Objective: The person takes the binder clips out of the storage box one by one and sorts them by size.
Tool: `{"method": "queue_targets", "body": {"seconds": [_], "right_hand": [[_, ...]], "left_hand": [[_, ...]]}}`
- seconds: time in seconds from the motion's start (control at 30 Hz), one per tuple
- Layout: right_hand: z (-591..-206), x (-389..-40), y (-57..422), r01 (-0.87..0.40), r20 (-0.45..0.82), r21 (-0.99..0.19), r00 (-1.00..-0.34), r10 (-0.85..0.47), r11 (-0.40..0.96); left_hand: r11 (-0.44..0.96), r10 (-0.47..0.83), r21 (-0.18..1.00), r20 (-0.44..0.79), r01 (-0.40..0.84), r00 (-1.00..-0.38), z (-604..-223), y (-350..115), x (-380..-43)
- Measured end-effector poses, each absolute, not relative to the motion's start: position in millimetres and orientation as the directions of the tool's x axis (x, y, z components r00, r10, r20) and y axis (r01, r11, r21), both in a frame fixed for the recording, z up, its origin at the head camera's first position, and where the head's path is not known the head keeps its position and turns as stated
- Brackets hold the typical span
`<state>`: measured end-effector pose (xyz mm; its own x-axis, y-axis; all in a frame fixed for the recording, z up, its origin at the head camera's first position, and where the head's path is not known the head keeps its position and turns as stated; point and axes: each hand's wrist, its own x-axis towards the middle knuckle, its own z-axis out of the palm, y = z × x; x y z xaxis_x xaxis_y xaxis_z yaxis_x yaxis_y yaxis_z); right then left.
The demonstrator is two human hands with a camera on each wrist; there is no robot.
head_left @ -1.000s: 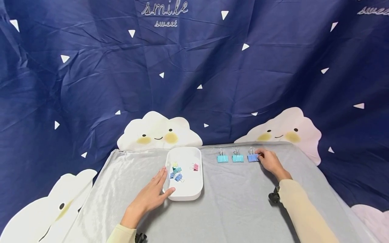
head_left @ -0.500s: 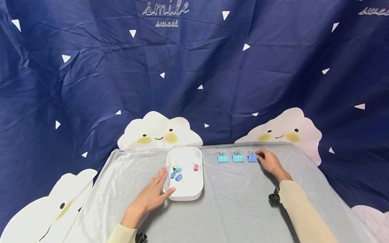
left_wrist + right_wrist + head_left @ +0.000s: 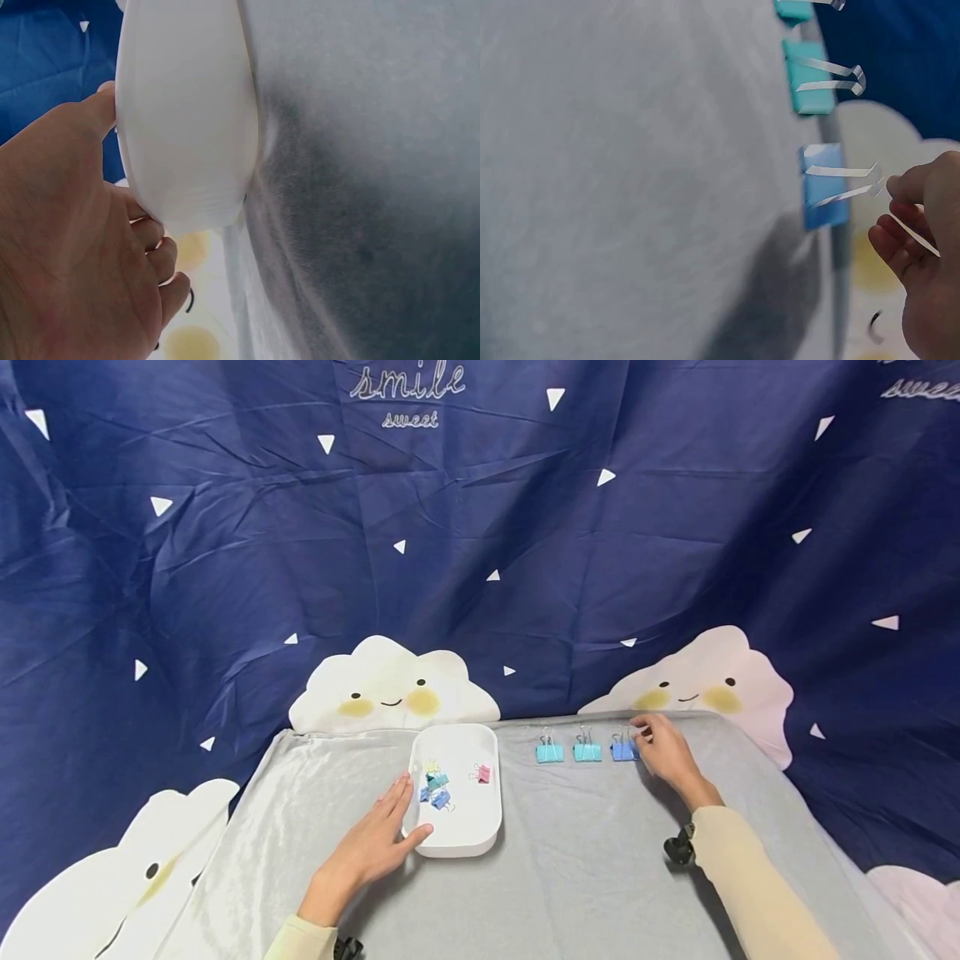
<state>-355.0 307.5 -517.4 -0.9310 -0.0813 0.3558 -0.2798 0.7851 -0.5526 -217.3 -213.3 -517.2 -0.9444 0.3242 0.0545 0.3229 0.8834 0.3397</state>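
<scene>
At the far edge of the bench, right of centre, the right hand (image 3: pixel 670 758) is at the right end of a blue binder clip (image 3: pixel 624 752). Its thumb and forefinger are close to the clip's wire handles (image 3: pixel 847 172); whether they pinch the wire or are just beside it, one cannot tell. The blue clip is the rightmost of a row of three, with a middle turquoise clip (image 3: pixel 587 752) to its left and a left turquoise clip (image 3: pixel 549 752) beyond that, spaced apart.

The left hand (image 3: pixel 372 842) lies against the left side of a white box (image 3: pixel 472 822), its fingers straight along the rim and its thumb spread apart from them at the near left part of the rim. Inside the box, a small cluster on the left holds a yellow clip (image 3: pixel 432 767), a teal clip (image 3: pixel 437 781) and blue clips (image 3: pixel 441 799); a pink clip (image 3: pixel 484 773) lies alone on the right.

Grey cloth (image 3: pixel 585 868) covers the bench. Behind hangs a dark blue curtain (image 3: pixel 480 510) with white triangles, smiling clouds (image 3: pixel 390 685) and the word "smile". The person wears cream sleeves (image 3: pixel 750 885).
</scene>
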Motion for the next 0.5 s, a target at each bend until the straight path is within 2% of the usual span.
{"method": "queue_targets", "body": {"seconds": [0.17,0.5], "right_hand": [[-496.5,-353.9,285.9,-0.384,0.42,-0.524,-0.893,-0.162,0.76],[-462.2,-347.6,226.4,-0.493,0.382,-0.504,-0.864,-0.329,0.709]], "left_hand": [[0.883,0.326,0.339,0.055,0.325,-0.944,-517.5,-213.7,-217.5],[0.882,0.326,0.345,0.049,0.322,-0.944,-517.1,-213.8,-218.3]]}}
